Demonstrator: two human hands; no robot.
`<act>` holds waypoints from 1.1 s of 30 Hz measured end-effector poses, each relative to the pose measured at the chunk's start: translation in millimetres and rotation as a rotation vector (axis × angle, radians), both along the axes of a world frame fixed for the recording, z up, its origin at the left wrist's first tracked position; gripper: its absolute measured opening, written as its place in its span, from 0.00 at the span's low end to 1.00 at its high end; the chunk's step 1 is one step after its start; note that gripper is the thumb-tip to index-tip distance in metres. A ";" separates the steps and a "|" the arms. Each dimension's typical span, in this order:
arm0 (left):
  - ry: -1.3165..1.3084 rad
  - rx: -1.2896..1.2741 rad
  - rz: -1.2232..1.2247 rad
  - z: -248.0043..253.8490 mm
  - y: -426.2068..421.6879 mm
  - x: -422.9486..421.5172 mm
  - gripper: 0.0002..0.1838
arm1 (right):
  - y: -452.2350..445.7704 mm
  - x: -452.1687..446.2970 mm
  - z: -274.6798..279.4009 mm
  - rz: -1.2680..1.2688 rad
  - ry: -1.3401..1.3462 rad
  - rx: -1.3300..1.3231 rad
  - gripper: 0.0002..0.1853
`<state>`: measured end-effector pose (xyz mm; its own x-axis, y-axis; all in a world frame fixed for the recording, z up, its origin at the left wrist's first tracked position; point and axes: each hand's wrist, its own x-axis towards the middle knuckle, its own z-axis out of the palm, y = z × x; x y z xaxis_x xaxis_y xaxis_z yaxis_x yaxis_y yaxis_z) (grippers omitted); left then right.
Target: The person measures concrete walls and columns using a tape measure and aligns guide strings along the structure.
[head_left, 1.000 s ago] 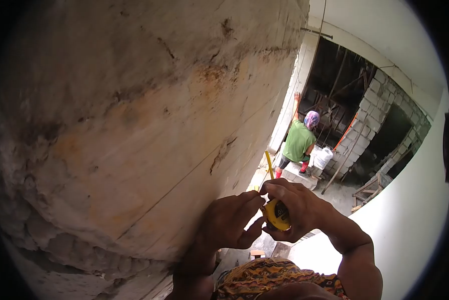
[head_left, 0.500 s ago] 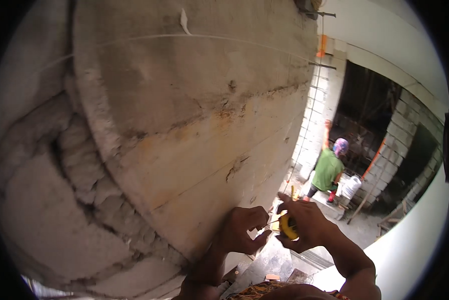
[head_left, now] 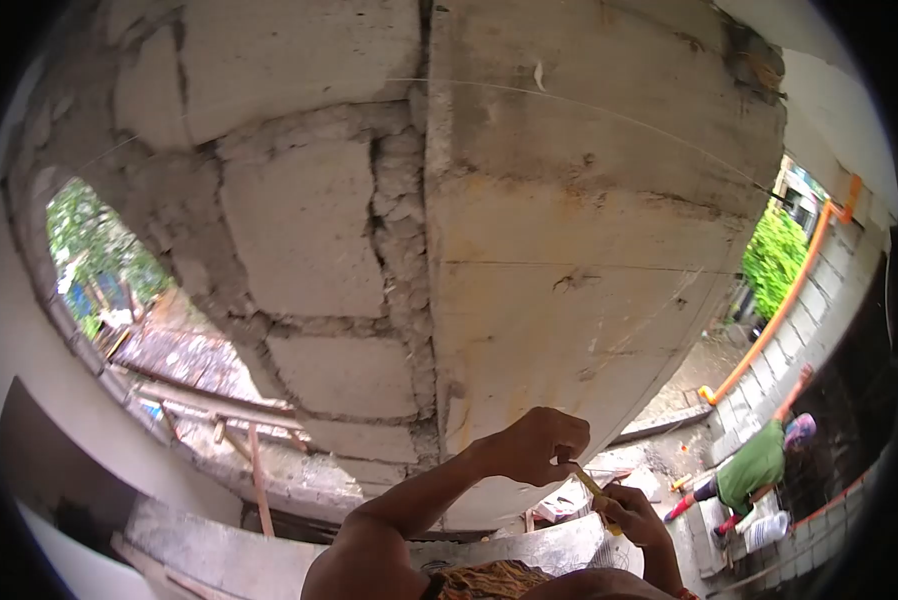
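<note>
My right hand [head_left: 637,518] is closed around a yellow tape measure [head_left: 612,514], low and right of centre; the fingers cover much of its case. From the case a short stretch of yellow blade [head_left: 587,482] runs up to my left hand [head_left: 531,446], whose fingers pinch its end. Both hands are in front of the lower part of a rough concrete column [head_left: 579,330]. A thin string [head_left: 634,115] crosses the column's upper face, with a small white scrap [head_left: 539,76] by it.
Left of the column is a block wall [head_left: 304,240] with rough mortar joints. At the lower right a person in a green shirt [head_left: 754,465] reaches up to a wall, beside a white bucket [head_left: 767,530]. An orange pipe [head_left: 779,320] runs along the right. Planks [head_left: 209,400] lie outside at left.
The view has swung left, bringing in the block wall and outdoor openings. The hands are now slightly further apart, with a stretch of yellow blade clearly showing between them.
</note>
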<state>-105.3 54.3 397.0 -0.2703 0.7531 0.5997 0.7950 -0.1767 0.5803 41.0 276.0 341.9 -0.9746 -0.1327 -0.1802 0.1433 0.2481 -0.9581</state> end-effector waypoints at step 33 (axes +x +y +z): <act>0.949 0.251 1.353 110.3 -99.9 -54.8 0.33 | -102.4 -122.0 -91.9 0.076 -0.021 -0.238 0.16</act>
<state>-160.2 -45.6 507.3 -0.0966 0.1619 0.9821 0.4714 0.8765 -0.0982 -81.0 173.6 250.0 -0.9567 -0.2464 -0.1550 0.1531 0.0268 -0.9878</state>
